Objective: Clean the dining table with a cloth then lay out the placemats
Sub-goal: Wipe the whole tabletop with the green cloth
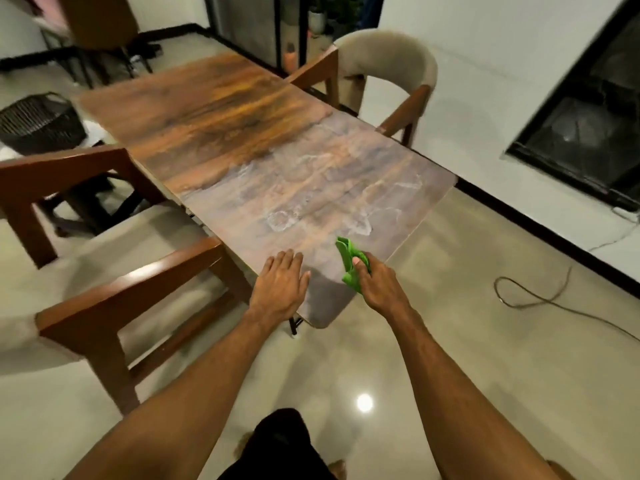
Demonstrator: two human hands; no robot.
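Only the head view to go on, so here's what we've got. We're standing at the near end of the tabletop (pixel 242 140), mid-wipe. Our right hand (pixel 375 280) has its grip clamped on the green cloth (pixel 349 261), bunched up and sitting at the near right part of the top, close to the edge. Our left hand (pixel 280 284) is flat on the near edge, fingers spread and holding nothing, probably just bracing.

The near half looks hazy, with whitish streaks and swirls (pixel 346 216), while the far half shows richer, warmer wood. Can't say for sure whether that's wet film or residue.

Tips, as we see it: open the cloth out flatter so more of it touches the surface, since a bunched wad only smears. Work in long overlapping passes along the grain, near to far, rather than circles. Those swirl marks likely need a second pass with a drier fold.

One chair (pixel 104 271) sits close on the left, another (pixel 388 81) at the far right. No placemats in view, so that part hasn't started.
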